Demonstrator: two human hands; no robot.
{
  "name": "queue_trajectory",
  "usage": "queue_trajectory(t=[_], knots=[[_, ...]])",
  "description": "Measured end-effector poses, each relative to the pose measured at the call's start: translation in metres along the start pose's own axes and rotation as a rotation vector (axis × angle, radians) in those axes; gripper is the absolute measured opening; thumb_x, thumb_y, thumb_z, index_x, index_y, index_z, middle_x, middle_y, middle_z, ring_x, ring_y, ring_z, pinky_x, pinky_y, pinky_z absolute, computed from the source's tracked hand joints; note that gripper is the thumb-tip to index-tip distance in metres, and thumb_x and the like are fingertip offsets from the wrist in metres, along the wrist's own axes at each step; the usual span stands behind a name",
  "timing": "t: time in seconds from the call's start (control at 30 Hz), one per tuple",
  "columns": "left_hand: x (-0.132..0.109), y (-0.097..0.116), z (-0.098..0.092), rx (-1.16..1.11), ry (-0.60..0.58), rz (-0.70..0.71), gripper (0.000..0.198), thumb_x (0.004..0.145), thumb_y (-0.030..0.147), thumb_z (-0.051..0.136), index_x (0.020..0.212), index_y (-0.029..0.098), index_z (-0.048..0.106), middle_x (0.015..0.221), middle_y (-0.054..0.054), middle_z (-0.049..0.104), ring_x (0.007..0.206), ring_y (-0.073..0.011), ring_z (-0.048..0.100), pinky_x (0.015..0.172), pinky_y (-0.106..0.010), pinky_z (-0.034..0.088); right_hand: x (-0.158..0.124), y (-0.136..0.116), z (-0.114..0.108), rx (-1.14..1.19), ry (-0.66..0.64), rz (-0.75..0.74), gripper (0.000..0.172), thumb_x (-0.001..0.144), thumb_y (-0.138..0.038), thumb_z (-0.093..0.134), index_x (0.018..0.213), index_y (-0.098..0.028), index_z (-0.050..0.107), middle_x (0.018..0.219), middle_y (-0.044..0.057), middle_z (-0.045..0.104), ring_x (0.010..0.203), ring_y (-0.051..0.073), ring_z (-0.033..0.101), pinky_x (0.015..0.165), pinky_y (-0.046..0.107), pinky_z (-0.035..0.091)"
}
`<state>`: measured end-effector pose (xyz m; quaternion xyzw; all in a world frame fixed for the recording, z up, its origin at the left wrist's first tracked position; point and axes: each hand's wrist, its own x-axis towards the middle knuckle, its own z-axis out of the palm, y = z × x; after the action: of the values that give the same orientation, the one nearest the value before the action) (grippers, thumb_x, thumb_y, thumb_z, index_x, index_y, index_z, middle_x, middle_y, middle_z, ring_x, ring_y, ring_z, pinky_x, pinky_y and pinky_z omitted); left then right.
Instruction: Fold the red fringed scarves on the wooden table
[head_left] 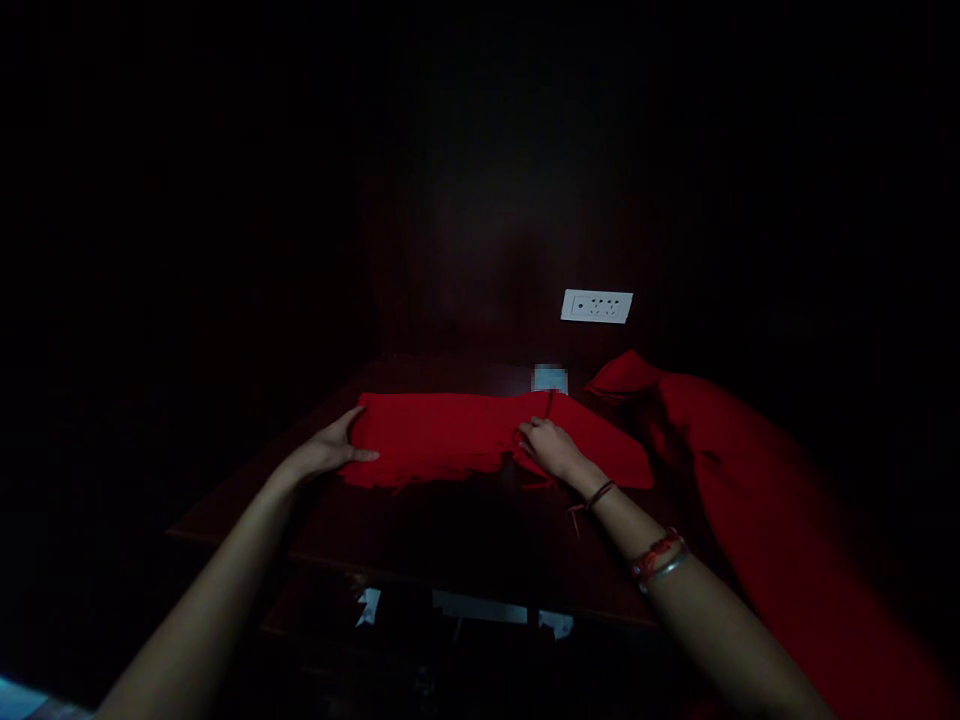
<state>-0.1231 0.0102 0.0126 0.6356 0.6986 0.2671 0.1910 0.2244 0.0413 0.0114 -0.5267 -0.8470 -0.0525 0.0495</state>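
A folded red cloth lies across the dark wooden tabletop, its near edge uneven with loose strands. At its left end, my left hand rests with thumb and fingers spread apart, the thumb on top of the cloth and a finger at the far corner. My right hand has its fingers curled and pinched on the cloth right of the middle, where the fabric is gathered. A thin dark line, a cord or a shadow, runs from these fingers to the cloth's far edge.
More red cloth spreads over the right side, its folded end near the wall. A white socket panel is on the back wall. A small blurred pale item sits behind the cloth. Pale objects show below the table's front edge. Surroundings are very dark.
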Motion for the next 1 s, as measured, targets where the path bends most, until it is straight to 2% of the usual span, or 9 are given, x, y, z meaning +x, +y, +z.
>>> queue_trajectory(t=[0.13, 0.3, 0.37, 0.47, 0.57, 0.63, 0.77, 0.87, 1.0], knots=[[0.007, 0.018, -0.014, -0.31, 0.14, -0.094, 0.08, 0.053, 0.032, 0.071, 0.123, 0.018, 0.034, 0.101, -0.006, 0.057, 0.085, -0.0193, 0.057, 0.075, -0.03, 0.047, -0.004, 0.004, -0.003, -0.006, 0.025, 0.048, 0.025, 0.085, -0.025, 0.028, 0.095, -0.014, 0.048, 0.095, 0.012, 0.056, 0.085, 0.019, 0.053, 0.067, 0.026, 0.037], [0.022, 0.036, -0.061, -0.435, 0.292, -0.146, 0.052, 0.069, 0.035, 0.06, 0.115, 0.017, 0.044, 0.092, -0.004, 0.058, 0.074, -0.0124, 0.057, 0.066, -0.025, 0.048, -0.009, 0.009, -0.009, 0.05, 0.006, 0.048, 0.022, 0.085, -0.026, 0.029, 0.095, -0.016, 0.046, 0.096, 0.011, 0.057, 0.086, 0.018, 0.054, 0.065, 0.025, 0.037], [0.026, 0.038, -0.089, -0.239, 0.404, -0.164, 0.046, 0.072, 0.038, 0.057, 0.111, 0.015, 0.047, 0.093, -0.003, 0.057, 0.08, -0.0136, 0.055, 0.07, -0.027, 0.047, -0.011, 0.017, -0.009, 0.068, 0.002, 0.079, 0.021, 0.084, -0.024, 0.031, 0.094, -0.015, 0.047, 0.097, 0.012, 0.056, 0.087, 0.019, 0.054, 0.064, 0.025, 0.037], [0.034, 0.042, -0.129, 0.368, 0.647, -0.117, 0.04, 0.077, 0.04, 0.048, 0.107, 0.014, 0.048, 0.105, -0.003, 0.051, 0.097, -0.0212, 0.047, 0.081, -0.037, 0.039, -0.014, 0.031, -0.008, 0.095, -0.043, 0.125, 0.02, 0.082, -0.022, 0.035, 0.091, -0.013, 0.05, 0.094, 0.013, 0.057, 0.083, 0.019, 0.055, 0.065, 0.025, 0.037], [0.042, 0.053, -0.139, 0.774, 0.692, 0.035, 0.033, 0.087, 0.029, 0.029, 0.114, 0.013, 0.041, 0.117, -0.006, 0.04, 0.106, -0.0257, 0.04, 0.084, -0.042, 0.033, -0.017, 0.038, -0.01, 0.162, -0.05, 0.09, 0.019, 0.079, -0.019, 0.041, 0.091, -0.012, 0.054, 0.095, 0.013, 0.055, 0.086, 0.017, 0.053, 0.073, 0.024, 0.037], [0.045, 0.064, -0.117, 0.896, 0.503, 0.091, 0.033, 0.087, 0.023, 0.029, 0.117, 0.013, 0.039, 0.121, -0.01, 0.037, 0.108, -0.0269, 0.037, 0.085, -0.043, 0.031, -0.019, 0.039, -0.013, 0.223, -0.03, 0.061, 0.027, 0.075, -0.019, 0.048, 0.1, -0.012, 0.052, 0.105, 0.013, 0.05, 0.096, 0.017, 0.048, 0.08, 0.024, 0.035], [0.037, 0.077, -0.022, 0.881, 0.039, 0.077, 0.062, 0.075, 0.054, 0.041, 0.127, 0.022, 0.03, 0.136, -0.015, 0.011, 0.121, -0.0349, 0.012, 0.09, -0.054, 0.017, -0.025, 0.039, -0.02, 0.263, -0.128, 0.278, 0.06, 0.065, -0.019, 0.058, 0.122, -0.011, 0.037, 0.118, 0.017, 0.041, 0.102, 0.024, 0.044, 0.082, 0.031, 0.036], [0.029, 0.073, 0.042, 0.68, -0.231, 0.103, 0.069, 0.071, 0.067, 0.025, 0.13, 0.031, 0.017, 0.139, -0.007, 0.002, 0.123, -0.0362, 0.002, 0.088, -0.059, 0.016, -0.031, 0.044, -0.023, 0.301, -0.212, 0.325, 0.053, 0.063, -0.008, 0.054, 0.115, -0.011, 0.046, 0.107, 0.016, 0.052, 0.093, 0.023, 0.051, 0.075, 0.028, 0.039], [0.041, 0.058, 0.068, 0.603, -0.26, 0.103, 0.063, 0.074, 0.065, 0.019, 0.13, 0.036, 0.012, 0.139, -0.001, 0.005, 0.122, -0.0359, -0.003, 0.089, -0.062, 0.007, -0.035, 0.055, -0.028, 0.453, -0.094, 0.3, 0.037, 0.06, 0.003, 0.044, 0.09, -0.009, 0.061, 0.086, 0.011, 0.062, 0.079, 0.017, 0.056, 0.065, 0.024, 0.041]])
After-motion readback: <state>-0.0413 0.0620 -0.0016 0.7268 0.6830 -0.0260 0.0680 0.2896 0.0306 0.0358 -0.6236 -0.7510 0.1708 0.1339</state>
